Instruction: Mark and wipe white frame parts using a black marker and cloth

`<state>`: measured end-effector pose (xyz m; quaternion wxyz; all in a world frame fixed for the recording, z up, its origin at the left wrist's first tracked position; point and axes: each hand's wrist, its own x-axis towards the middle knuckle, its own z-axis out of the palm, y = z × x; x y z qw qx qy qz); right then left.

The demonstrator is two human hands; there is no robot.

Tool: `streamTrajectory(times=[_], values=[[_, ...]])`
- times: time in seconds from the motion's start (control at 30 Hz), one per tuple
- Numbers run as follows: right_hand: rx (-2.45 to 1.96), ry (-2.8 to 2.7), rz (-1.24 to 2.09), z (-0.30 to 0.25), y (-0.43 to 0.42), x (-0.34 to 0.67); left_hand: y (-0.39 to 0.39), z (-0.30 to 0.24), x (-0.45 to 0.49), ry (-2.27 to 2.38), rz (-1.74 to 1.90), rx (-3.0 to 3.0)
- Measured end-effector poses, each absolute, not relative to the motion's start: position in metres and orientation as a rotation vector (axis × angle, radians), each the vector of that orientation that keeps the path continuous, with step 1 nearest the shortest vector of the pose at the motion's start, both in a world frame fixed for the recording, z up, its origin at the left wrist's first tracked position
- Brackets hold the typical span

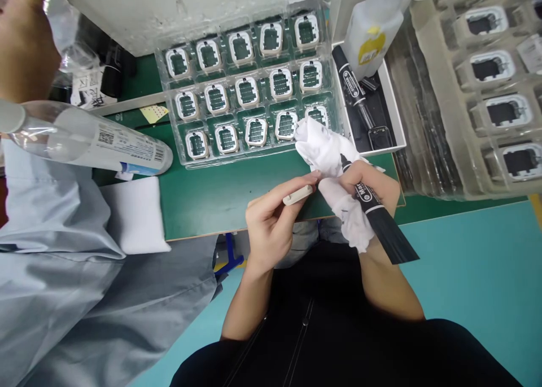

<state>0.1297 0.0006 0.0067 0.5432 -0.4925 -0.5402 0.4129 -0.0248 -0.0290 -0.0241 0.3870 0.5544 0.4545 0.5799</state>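
Note:
My left hand (273,220) is closed, pinching a small beige rounded frame (297,195) seen edge-on. In my right hand (372,186) are a black marker pen (387,229) and a crumpled white cloth (324,147), gripped together. The cloth bunches out above and below the fingers, and its upper end covers part of the tray's front right corner. Both hands almost meet at the fingertips. Just beyond them lies a clear plastic tray (218,160) with rows of similar white-rimmed square frames (256,131). The pen's tip is hidden by the cloth.
A white box (396,116) holds another marker (351,82) and a spray bottle (375,31). Stacked trays (449,149) stand right. A clear bottle (105,141) and folded white cloth (135,214) lie left. A co-worker's hand (27,42) and grey clothing (63,262) occupy the left side.

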Motion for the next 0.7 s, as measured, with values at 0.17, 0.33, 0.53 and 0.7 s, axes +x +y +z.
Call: streamTrajectory(times=[0.17, 0.33, 0.53, 0.7], values=[[-1.174, -1.319, 0.987, 0.010, -0.003, 0.127, -0.030, -0.028, -0.022, 1.304, 1.501, 1.560], [-1.220, -1.342, 1.047, 0.017, -0.005, 0.129, -0.030, -0.028, -0.020, 1.322, 1.512, 1.619], [-1.199, -1.369, 1.054, 0.016, -0.002, 0.129, -0.030, -0.029, -0.020, 1.409, 1.466, 1.660], [-1.165, -1.345, 1.049, 0.014, -0.002, 0.129, -0.031, -0.029, -0.020, 1.441, 1.454, 1.673]])
